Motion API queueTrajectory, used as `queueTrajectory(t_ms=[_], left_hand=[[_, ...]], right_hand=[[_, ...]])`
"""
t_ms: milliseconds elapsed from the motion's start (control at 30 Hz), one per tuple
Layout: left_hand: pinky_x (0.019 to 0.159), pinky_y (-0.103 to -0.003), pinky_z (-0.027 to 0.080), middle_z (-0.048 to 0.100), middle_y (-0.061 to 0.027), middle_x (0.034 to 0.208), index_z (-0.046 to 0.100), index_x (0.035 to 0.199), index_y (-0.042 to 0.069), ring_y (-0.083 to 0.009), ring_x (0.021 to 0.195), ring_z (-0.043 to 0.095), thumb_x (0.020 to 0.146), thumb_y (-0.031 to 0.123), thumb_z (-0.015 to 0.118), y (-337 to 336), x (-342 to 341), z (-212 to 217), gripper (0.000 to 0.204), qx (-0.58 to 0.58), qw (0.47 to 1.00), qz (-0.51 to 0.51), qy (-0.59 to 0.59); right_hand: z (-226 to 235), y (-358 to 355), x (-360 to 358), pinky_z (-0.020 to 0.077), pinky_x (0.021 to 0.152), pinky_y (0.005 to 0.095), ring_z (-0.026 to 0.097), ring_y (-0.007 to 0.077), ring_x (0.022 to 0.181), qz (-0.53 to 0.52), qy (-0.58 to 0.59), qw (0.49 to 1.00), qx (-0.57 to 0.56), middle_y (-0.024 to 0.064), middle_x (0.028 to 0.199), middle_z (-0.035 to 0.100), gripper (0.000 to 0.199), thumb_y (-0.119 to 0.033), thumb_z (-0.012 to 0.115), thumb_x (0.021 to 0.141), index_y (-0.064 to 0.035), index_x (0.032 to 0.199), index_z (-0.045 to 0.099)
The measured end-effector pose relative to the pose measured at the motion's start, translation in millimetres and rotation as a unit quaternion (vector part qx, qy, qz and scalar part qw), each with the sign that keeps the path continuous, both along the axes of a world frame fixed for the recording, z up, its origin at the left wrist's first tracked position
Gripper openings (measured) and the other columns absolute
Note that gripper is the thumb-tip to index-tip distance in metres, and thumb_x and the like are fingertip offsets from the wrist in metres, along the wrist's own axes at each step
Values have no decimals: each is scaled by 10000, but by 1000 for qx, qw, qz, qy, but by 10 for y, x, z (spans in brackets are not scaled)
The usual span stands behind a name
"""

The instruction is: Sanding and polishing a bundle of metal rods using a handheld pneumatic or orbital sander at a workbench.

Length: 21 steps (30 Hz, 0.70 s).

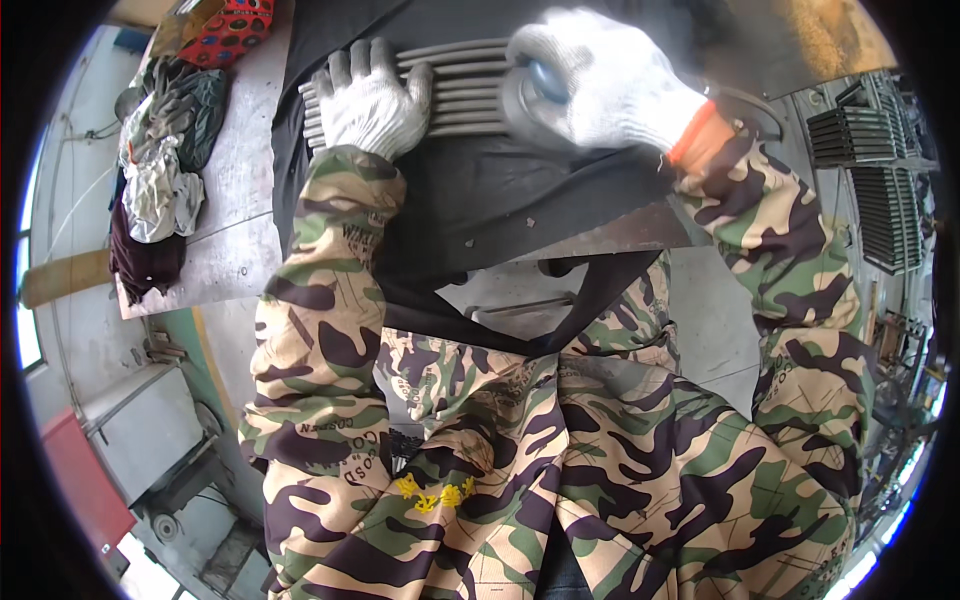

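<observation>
Several rods (465, 96), apparently under both grips (372, 108) (610, 85)

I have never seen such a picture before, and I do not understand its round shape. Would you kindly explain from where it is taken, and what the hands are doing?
There is no robot here. A person wears a fisheye camera on the head, looking down; this lens makes the round, bent view. The picture's left is the person's left.

Both hands wear whitish gloves. The left hand lies flat, fingers spread, over a row of grey bars. The right hand, blurred, curls around a bluish rounded object at the bars' other end; I cannot tell what it is.

The bars lie on a black cloth. Farther left is a heap of fabric.
</observation>
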State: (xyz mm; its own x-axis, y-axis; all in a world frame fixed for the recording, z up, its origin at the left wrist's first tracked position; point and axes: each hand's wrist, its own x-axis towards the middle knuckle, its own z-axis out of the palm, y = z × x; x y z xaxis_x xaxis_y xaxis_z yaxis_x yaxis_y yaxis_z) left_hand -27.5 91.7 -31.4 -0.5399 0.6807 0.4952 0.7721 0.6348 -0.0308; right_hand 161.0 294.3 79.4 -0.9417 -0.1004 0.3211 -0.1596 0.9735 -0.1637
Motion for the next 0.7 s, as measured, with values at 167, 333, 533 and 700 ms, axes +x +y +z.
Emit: queueTrajectory(t_ms=[167, 333, 533, 700], left_hand=[[1092, -570, 429, 668, -148, 1290, 656, 1269, 68, -385, 1253, 593, 1022, 483, 588, 59, -6, 33, 488, -35, 999, 22, -31], [1044, -561, 449, 675, -146, 1225, 657, 1258, 66, -385, 1198, 609, 1021, 479, 593, -22, -44, 91, 481, -21, 999, 14, 20], [1053, -566, 424, 650, -148, 1168, 648, 1158, 28, -375, 1163, 589, 953, 462, 637, -74, 57, 0, 480, 8, 1000, -6, -5], [1056, -544, 426, 636, -133, 1271, 611, 1300, 37, -371, 1223, 564, 1000, 411, 635, -268, 262, 156, 480, -9, 999, -24, -39]], right_hand=[[-21, 201, -129, 591, 791, 505, 714, 412, 904, -27, -13, 999, 24, 189, 906, 705, 267, -288, 734, 858, -80, 1025, 744], [-60, 251, 173, 570, 966, 462, 694, 347, 1102, -19, -21, 999, 34, 110, 1129, 689, 352, -343, 724, 919, -181, 1229, 692], [-129, 311, 181, 575, 959, 459, 693, 334, 1101, -14, -36, 999, 35, 107, 1115, 686, 355, -344, 727, 912, -177, 1223, 685], [-111, 336, -48, 574, 931, 454, 685, 343, 1076, -34, -21, 999, 29, 104, 1118, 695, 293, -279, 735, 926, -153, 1185, 680]])
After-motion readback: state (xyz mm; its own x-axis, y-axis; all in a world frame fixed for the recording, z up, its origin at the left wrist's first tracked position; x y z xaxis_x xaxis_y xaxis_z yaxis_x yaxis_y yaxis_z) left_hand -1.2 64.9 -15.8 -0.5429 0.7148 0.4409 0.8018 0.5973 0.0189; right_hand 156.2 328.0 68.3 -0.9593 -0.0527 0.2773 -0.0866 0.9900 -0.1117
